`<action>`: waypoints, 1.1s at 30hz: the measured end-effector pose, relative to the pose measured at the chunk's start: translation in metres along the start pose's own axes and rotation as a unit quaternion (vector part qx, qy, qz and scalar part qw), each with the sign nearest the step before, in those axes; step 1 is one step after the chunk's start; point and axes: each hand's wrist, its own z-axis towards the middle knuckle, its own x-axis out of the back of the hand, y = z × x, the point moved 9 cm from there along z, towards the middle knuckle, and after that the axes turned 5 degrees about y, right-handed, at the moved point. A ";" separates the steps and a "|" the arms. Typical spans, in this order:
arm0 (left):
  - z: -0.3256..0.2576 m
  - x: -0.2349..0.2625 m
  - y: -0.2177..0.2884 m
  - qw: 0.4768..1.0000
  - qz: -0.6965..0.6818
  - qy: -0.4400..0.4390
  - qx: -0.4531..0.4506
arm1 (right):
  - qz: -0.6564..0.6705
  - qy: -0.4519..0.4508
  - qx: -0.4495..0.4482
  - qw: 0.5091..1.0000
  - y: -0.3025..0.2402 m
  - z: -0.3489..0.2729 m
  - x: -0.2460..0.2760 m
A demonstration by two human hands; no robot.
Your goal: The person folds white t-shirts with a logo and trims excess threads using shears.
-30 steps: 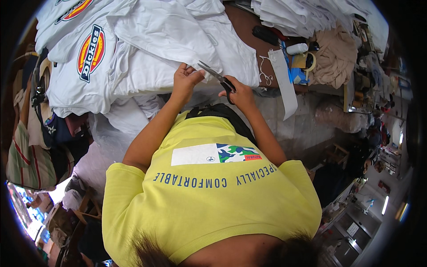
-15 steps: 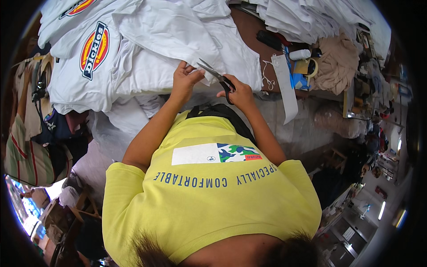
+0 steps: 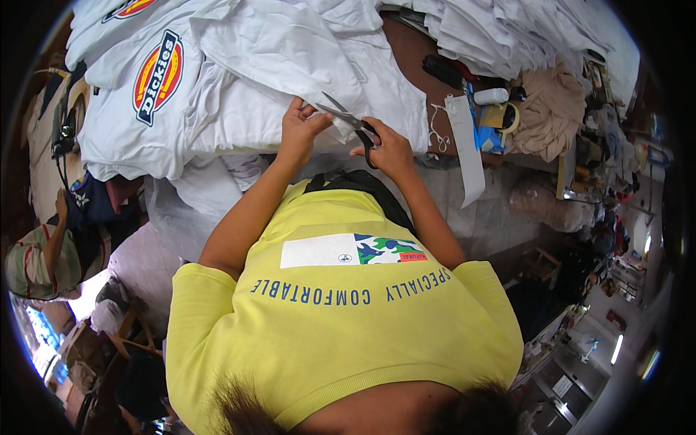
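A white T-shirt [image 3: 239, 123] lies spread over the table before me, on top of others, with a red, yellow and dark blue print toward its left. My left hand [image 3: 299, 136] is closed in a pinch at the near edge of the white cloth, thumb against fingers. Black-handled scissors [image 3: 346, 116] are held in my right hand [image 3: 389, 150], its fingers through the loops. Their blades stand apart, pointing left and away, just to the right of my left fingertips and above the cloth. Whether a thread sits between the blades is too small to tell.
At the right of the brown table [image 3: 417, 61] lie a white paper strip [image 3: 464, 148], a tape roll [image 3: 510, 117], a white spool [image 3: 491, 96] and a beige cloth heap [image 3: 549, 112]. White garments [image 3: 500, 32] are piled at far right. A co-worker [image 3: 47, 257] is at left.
The scissors and my right hand have shifted slightly left. My left hand keeps its pinch almost in place. At far left, the co-worker's arm and striped sleeve have moved lower.
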 end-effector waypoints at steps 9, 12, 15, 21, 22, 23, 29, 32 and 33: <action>0.007 0.008 0.008 1.000 -0.010 0.025 -0.002 | 0.018 0.032 0.017 0.999 0.006 -0.005 -0.002; 0.008 0.009 0.005 1.000 -0.011 0.017 -0.008 | 0.018 0.010 -0.008 1.000 -0.011 0.007 0.002; 0.009 0.008 0.007 1.000 -0.002 0.010 -0.012 | 0.026 0.013 0.012 1.000 -0.017 0.012 0.001; 0.013 0.014 0.012 0.998 -0.025 0.048 0.014 | 0.036 -0.005 -0.018 0.999 0.015 0.005 -0.016; 0.014 0.014 0.014 0.998 -0.024 0.049 0.006 | 0.038 0.000 -0.015 0.999 0.019 0.003 -0.019; 0.014 0.015 0.017 0.998 -0.023 0.051 -0.002 | 0.041 0.004 -0.012 0.999 0.018 0.004 -0.019; 0.017 0.019 0.018 0.999 -0.015 0.020 -0.028 | 0.020 0.021 0.020 0.999 -0.020 0.022 -0.006; 0.018 0.018 0.019 1.000 -0.004 0.011 -0.024 | 0.016 0.003 0.008 1.000 -0.019 0.027 -0.010; 0.019 0.018 0.019 1.000 0.002 0.008 -0.021 | 0.014 -0.003 0.004 1.000 -0.017 0.027 -0.011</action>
